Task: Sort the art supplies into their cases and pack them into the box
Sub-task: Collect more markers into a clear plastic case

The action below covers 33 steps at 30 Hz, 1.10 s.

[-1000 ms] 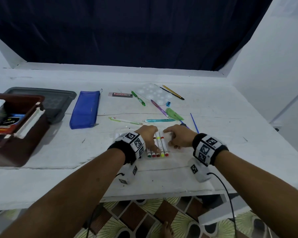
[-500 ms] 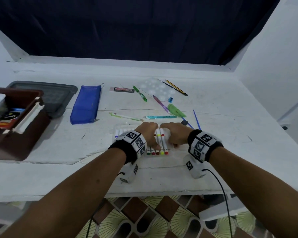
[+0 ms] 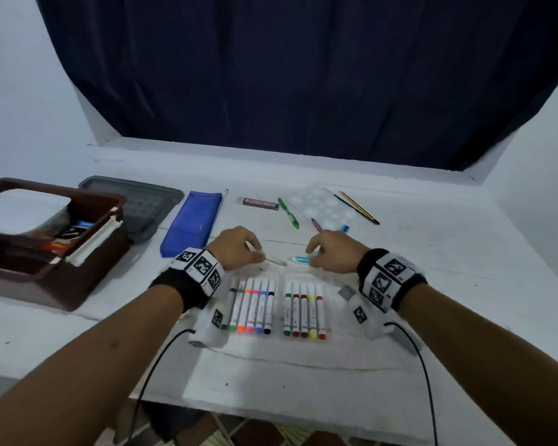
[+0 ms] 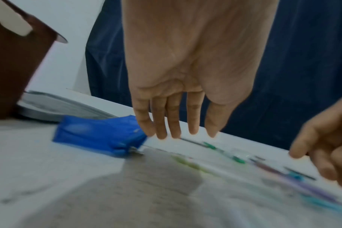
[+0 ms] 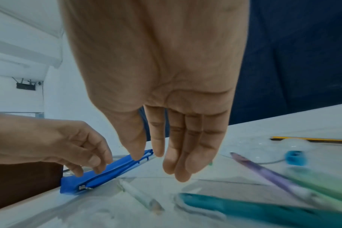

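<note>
No readable text, brand or number is found in any view. Black-and-white square code patterns are carried on the white wristbands (image 3: 201, 264) worn on both wrists, and on the small camera blocks (image 3: 217, 318) hanging below them, but no letters or digits are shown there. Left of the wristbands, a dark card (image 3: 70, 232) with a pale mark is seen inside the brown box (image 3: 87, 265); the mark is too small to be read. Print on the marker barrels (image 3: 253, 305) between the wrists is too fine to be made out.
</note>
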Tool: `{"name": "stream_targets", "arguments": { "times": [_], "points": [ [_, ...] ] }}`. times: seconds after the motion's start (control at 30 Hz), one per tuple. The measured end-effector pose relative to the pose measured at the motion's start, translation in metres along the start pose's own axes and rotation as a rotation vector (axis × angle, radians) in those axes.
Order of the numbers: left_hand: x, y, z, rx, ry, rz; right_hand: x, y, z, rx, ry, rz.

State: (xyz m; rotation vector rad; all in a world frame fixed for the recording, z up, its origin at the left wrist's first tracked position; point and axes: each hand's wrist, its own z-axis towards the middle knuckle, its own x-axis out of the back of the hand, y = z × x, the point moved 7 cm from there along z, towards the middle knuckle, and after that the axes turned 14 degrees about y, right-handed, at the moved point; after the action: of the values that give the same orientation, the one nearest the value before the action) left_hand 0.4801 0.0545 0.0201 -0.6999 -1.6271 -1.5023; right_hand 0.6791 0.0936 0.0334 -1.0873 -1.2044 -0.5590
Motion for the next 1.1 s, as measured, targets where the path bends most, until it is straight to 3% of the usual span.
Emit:
{"name": "stream_targets", "arguments": {
  "times": [0.13, 0.3, 0.4, 0.6, 0.73, 0.83, 0.93, 1.1],
  "points": [
    [0.03, -0.057, 0.027, 0.132, 0.149, 0.189, -0.012, -0.036, 0.043, 0.072, -0.037, -0.032],
    [0.028, -0.113, 0.052, 0.177, 0.082, 0.403, -0.034, -0.09, 0.109, 0.16, -0.107, -0.049],
    [0.038, -0.144, 0.059, 0.228, 0.124, 0.47, -0.048, -0.115, 0.154, 0.189, -0.101, -0.099],
    [0.034, -0.158, 0.064, 0.221, 0.126, 0.519, -0.075, -0.152, 0.234, 0.2, -0.079, -0.169],
    [0.032, -0.163, 0.07, 0.226, 0.11, 0.48, -0.092, -0.169, 0.274, 0.291, -0.048, -0.286],
    [0.034, -0.167, 0.071, 0.237, 0.115, 0.451, -0.107, -0.176, 0.283, 0.351, -0.082, -0.378],
    [0.035, -0.167, 0.07, 0.231, 0.127, 0.443, -0.107, -0.182, 0.282, 0.386, -0.021, -0.428],
    [0.037, -0.165, 0.068, 0.227, 0.117, 0.42, -0.097, -0.167, 0.269, 0.338, -0.036, -0.449]
  ]
}}
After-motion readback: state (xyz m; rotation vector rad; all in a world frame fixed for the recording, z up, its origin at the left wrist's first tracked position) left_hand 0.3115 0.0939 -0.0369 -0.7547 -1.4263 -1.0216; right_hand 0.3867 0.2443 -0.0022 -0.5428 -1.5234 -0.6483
